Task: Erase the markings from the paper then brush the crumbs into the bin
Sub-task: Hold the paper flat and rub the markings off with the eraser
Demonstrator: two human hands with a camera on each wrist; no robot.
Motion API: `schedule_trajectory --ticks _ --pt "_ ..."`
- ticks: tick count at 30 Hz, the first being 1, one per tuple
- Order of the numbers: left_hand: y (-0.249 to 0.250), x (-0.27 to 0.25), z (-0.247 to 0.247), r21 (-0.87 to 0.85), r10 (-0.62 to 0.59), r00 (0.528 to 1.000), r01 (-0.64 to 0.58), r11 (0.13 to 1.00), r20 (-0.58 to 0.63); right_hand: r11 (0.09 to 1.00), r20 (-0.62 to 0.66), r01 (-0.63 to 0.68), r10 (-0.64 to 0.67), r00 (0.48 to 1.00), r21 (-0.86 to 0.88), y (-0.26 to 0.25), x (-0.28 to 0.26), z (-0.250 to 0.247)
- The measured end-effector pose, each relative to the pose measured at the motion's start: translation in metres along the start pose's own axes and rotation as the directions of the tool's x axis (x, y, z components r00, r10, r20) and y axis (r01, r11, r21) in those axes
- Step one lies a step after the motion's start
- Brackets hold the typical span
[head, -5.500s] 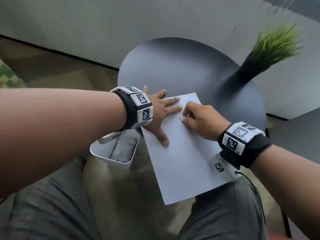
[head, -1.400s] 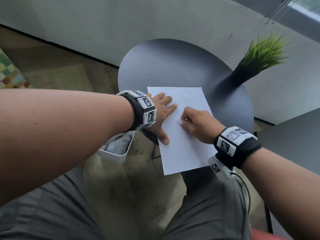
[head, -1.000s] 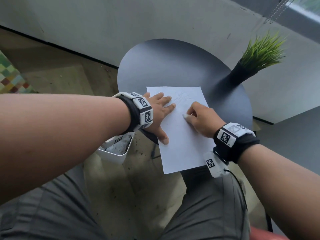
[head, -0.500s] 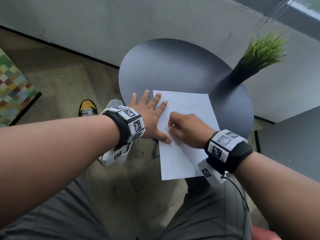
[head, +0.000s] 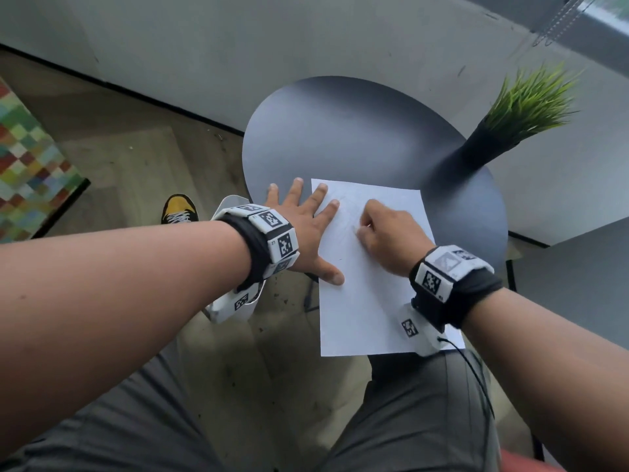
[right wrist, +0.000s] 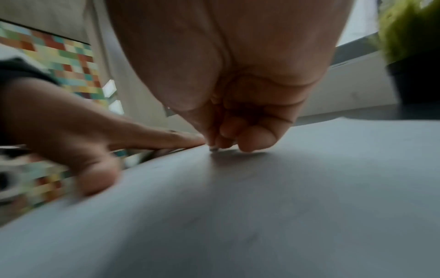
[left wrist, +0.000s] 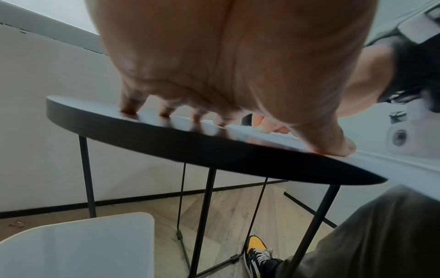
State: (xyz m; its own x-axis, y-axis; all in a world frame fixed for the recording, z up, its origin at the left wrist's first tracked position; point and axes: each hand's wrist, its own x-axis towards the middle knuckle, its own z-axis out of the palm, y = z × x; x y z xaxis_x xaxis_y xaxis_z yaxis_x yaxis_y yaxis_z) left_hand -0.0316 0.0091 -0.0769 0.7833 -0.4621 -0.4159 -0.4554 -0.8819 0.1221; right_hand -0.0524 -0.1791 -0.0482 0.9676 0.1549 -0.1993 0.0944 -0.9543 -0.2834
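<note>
A white sheet of paper point(head: 371, 287) lies on the round dark table point(head: 340, 131), its near end hanging over the edge. Faint pencil marks point(head: 343, 207) show near its far left corner. My left hand point(head: 306, 216) lies flat with fingers spread, pressing the paper's left edge and the tabletop point(left wrist: 166, 143). My right hand point(head: 364, 229) is curled on the paper just right of the marks and pinches a small pale eraser point(right wrist: 212, 149) against the sheet. The white bin point(left wrist: 71, 244) stands on the floor below my left wrist, and only its rim point(head: 235, 201) shows from the head view.
A black pot of green grass point(head: 524, 107) stands at the table's far right edge. A yellow and black shoe point(head: 179, 209) is on the wooden floor left of the bin. A colourful chequered rug point(head: 27, 165) lies at the far left. My grey-trousered knees are below.
My right hand has slid up the paper toward the marks. My left hand stays flat on the paper's left edge. The bin is now mostly hidden under my left wrist.
</note>
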Motion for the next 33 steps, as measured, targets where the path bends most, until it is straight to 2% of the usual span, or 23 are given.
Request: schedule_trajectory --ticks 2,3,4,5,6,7,8,10,12,13,15,17,18,20,22,23,25,27,28,29,30,32,33 --pt "0.001 0.000 0.000 -0.003 0.004 1.000 -0.004 1.000 -0.007 0.978 0.111 0.210 -0.207 0.972 -0.017 -0.019 -0.015 0.008" --pt "0.001 0.000 0.000 -0.002 0.007 1.000 -0.007 1.000 -0.009 0.964 0.167 0.267 -0.262 0.950 -0.005 -0.022 -0.019 0.008" --pt "0.001 -0.001 -0.001 -0.003 0.009 1.000 -0.009 1.000 -0.005 0.969 0.189 0.245 -0.241 0.952 -0.001 -0.020 -0.016 0.004" --pt "0.002 -0.001 -0.001 -0.004 0.008 1.000 -0.009 1.000 -0.001 0.987 0.155 0.158 -0.155 0.976 -0.006 -0.014 -0.006 -0.001" --pt "0.002 -0.001 -0.001 -0.004 0.005 1.000 -0.005 1.000 -0.002 1.000 0.100 0.018 -0.018 0.995 0.002 -0.007 0.006 -0.007" --pt "0.002 -0.001 -0.002 -0.002 0.001 1.000 -0.001 1.000 -0.001 0.996 0.037 -0.094 0.093 0.995 0.013 0.000 0.014 -0.010" --pt "0.002 -0.001 -0.002 0.002 -0.002 1.000 0.002 1.000 0.002 0.989 -0.005 -0.148 0.148 0.989 0.014 0.001 0.017 -0.009" --pt "0.003 -0.001 -0.002 0.003 -0.003 1.000 0.003 1.000 0.004 0.999 -0.004 -0.042 0.042 0.999 -0.027 -0.012 0.008 0.000" --pt "0.003 -0.002 -0.002 0.002 0.001 1.000 -0.001 1.000 -0.006 0.985 0.105 0.173 -0.171 0.980 -0.014 -0.032 -0.012 0.008" --pt "0.004 -0.002 -0.002 0.005 0.001 1.000 -0.001 1.000 -0.008 0.978 0.149 0.207 -0.207 0.967 0.011 -0.031 -0.016 0.008" --pt "0.005 -0.002 -0.003 0.014 -0.003 1.000 0.003 1.000 -0.001 0.995 0.135 0.096 -0.095 0.986 -0.004 -0.022 -0.004 -0.001" --pt "0.006 -0.001 -0.004 0.020 -0.011 1.000 0.011 1.000 0.003 0.995 0.039 -0.100 0.099 0.994 0.017 -0.007 0.012 -0.007" --pt "0.006 -0.001 -0.004 0.021 -0.012 1.000 0.012 1.000 0.007 0.988 0.004 -0.153 0.153 0.988 0.025 -0.006 0.012 -0.005" --pt "0.005 -0.001 -0.005 0.021 -0.010 1.000 0.010 1.000 0.009 0.998 0.002 -0.068 0.068 0.998 -0.012 -0.018 0.002 0.003" --pt "0.004 -0.001 -0.004 0.020 -0.008 1.000 0.008 1.000 0.006 0.994 0.121 0.113 -0.110 0.987 -0.014 -0.031 -0.014 0.008" --pt "0.004 -0.001 -0.004 0.018 -0.008 1.000 0.008 1.000 0.006 0.991 0.168 0.135 -0.133 0.977 -0.001 -0.030 -0.016 0.005" --pt "0.006 -0.001 -0.005 0.018 -0.011 1.000 0.011 1.000 0.012 1.000 0.149 0.030 -0.030 0.988 0.000 -0.017 -0.001 -0.006" --pt "0.007 -0.002 -0.006 0.017 -0.016 1.000 0.015 1.000 0.017 0.988 0.030 -0.150 0.149 0.988 0.026 -0.002 0.012 -0.012" --pt "0.007 -0.002 -0.007 0.017 -0.016 1.000 0.016 1.000 0.020 0.983 -0.018 -0.181 0.182 0.983 0.035 -0.001 0.011 -0.009" --pt "0.007 -0.002 -0.007 0.017 -0.016 1.000 0.016 1.000 0.020 0.990 -0.040 -0.137 0.138 0.990 0.023 -0.005 0.006 -0.004" --pt "0.006 -0.002 -0.007 0.015 -0.016 1.000 0.015 1.000 0.021 0.999 -0.010 -0.048 0.048 0.999 0.001 -0.013 -0.001 0.001" --pt "0.006 -0.003 -0.007 0.012 -0.013 1.000 0.013 1.000 0.028 0.989 0.136 0.149 -0.150 0.979 0.018 -0.025 -0.019 0.006" --pt "0.006 -0.003 -0.008 0.015 -0.014 0.999 0.014 1.000 0.032 0.985 0.196 0.167 -0.170 0.966 0.035 -0.023 -0.021 0.003"
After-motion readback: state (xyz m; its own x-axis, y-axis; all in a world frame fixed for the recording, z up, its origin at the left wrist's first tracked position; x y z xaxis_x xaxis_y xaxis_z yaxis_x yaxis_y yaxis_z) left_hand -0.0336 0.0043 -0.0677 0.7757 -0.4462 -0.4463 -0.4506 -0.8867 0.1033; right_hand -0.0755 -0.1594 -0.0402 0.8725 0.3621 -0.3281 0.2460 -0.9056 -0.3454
